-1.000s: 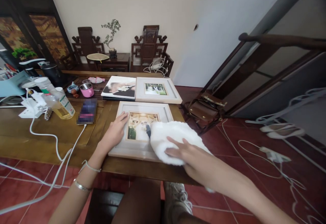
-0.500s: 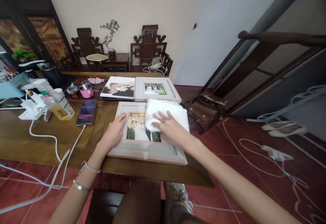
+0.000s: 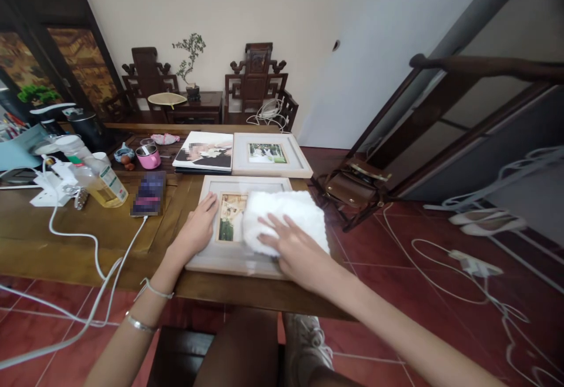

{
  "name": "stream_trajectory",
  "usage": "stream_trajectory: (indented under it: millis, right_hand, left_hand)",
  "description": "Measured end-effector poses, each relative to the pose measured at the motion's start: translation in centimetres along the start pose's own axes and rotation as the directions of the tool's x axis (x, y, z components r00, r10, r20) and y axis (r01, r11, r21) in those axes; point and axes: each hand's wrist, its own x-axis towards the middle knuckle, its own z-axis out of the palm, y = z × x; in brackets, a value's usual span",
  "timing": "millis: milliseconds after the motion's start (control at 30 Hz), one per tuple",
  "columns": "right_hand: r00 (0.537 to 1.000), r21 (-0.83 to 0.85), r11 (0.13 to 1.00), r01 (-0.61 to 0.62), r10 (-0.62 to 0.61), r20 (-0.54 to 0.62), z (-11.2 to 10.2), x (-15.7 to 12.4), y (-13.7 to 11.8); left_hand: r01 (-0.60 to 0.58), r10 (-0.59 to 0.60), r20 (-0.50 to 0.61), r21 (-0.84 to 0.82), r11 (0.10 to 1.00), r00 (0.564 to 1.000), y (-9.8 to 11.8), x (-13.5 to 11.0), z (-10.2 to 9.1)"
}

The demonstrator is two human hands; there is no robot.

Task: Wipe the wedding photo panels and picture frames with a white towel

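Observation:
A pale wooden picture frame (image 3: 255, 265) with a wedding photo (image 3: 227, 231) lies flat near the front edge of the table. My left hand (image 3: 198, 226) grips its left side, fingers laid over the edge. A folded white cloth (image 3: 304, 208) covers the right part of the frame and photo. Pressed onto the cloth is my right hand (image 3: 293, 246), its fingers a little apart as it holds the cloth against the frame. Behind are a second framed photo (image 3: 267, 153) and a photo panel (image 3: 205, 151) on a dark base.
Left on the wooden table (image 3: 110, 237) are a phone (image 3: 148, 193) on a cable, a bottle of yellow liquid (image 3: 106, 184), a white power strip (image 3: 55, 186) and a pink cup (image 3: 148, 156). A dark wooden chair (image 3: 423, 123) and a brown bag (image 3: 350, 187) stand at the right.
My right hand has moved the white cloth down toward me, uncovering the frame's top right part and covering more of the photo. My left hand stays on the frame's left side.

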Motion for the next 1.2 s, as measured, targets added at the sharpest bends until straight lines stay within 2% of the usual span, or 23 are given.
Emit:
stream_trajectory:
  millis: [100, 167, 233, 300, 400, 533, 633, 700, 833, 933, 1033, 1133, 1200]
  right_hand:
    - [0.989, -0.117, 0.989, -0.09, 0.075, -0.127, 1.1, 3.8, 3.2]
    - [0.981, -0.174, 0.976, -0.131, 0.102, -0.166, 1.0, 6.2, 5.0]
    - [0.982, -0.196, 0.971, -0.133, 0.104, -0.155, 0.9, 7.8, 5.8]
    - [0.992, -0.183, 0.978, -0.097, 0.081, -0.092, 0.7, 8.0, 5.6]
    - [0.998, -0.117, 0.992, -0.041, 0.046, 0.044, 0.0, 5.7, 3.5]
    - [0.968, 0.043, 0.997, 0.06, -0.068, 0.239, -2.5, 0.0, -0.8]
    - [0.944, 0.151, 0.982, 0.115, -0.155, 0.292, -4.2, -2.8, -3.2]
    - [0.946, 0.183, 0.976, 0.115, -0.164, 0.281, -4.3, -3.1, -3.8]
    - [0.984, 0.101, 0.992, 0.069, -0.084, 0.156, -1.7, 0.0, -2.2]
    - [1.0, -0.036, 0.999, -0.01, 0.01, -0.004, 0.3, 3.9, 1.2]
    - [0.992, -0.121, 0.991, -0.065, 0.051, -0.112, 0.8, 7.6, 4.7]
    - [0.985, -0.172, 0.978, -0.117, 0.092, -0.145, 0.6, 9.7, 6.3]
    - [0.989, -0.192, 0.975, -0.116, 0.095, -0.114, 0.7, 9.7, 5.8]
  left_hand:
    - [0.021, -0.02, 0.023, -0.01, 1.0, 1.0, 0.3, 0.0, -0.3]
    - [0.006, -0.006, 0.01, -0.016, 1.0, 1.0, 0.2, 0.0, -0.3]
    - [-0.014, 0.013, -0.013, -0.023, 1.0, 1.0, 0.0, 0.0, -0.1]
    - [-0.019, 0.018, -0.034, -0.03, 0.999, 0.999, -0.3, 0.0, 0.2]
    - [-0.01, 0.008, -0.05, -0.031, 0.999, 0.999, -0.6, 0.1, 0.5]
    - [0.004, -0.005, -0.04, -0.023, 1.0, 0.999, -0.4, 0.1, 0.6]
    - [0.006, -0.006, -0.03, -0.025, 1.0, 1.0, -0.2, 0.1, 0.4]
    - [0.004, -0.005, -0.024, -0.024, 1.0, 1.0, -0.1, 0.1, 0.3]
    - [-0.001, 0.001, 0.0, -0.028, 1.0, 1.0, 0.1, 0.2, 0.0]
    - [0.024, -0.023, 0.02, -0.045, 0.999, 1.0, 0.4, 0.2, -0.3]
    - [0.06, -0.058, 0.043, -0.043, 0.997, 0.997, 0.6, 0.1, -0.4]
    - [0.031, -0.031, 0.013, -0.04, 0.999, 0.999, 0.1, 0.1, 0.0]
    - [-0.001, 0.0, -0.024, -0.044, 0.999, 1.0, -0.3, 0.2, 0.4]
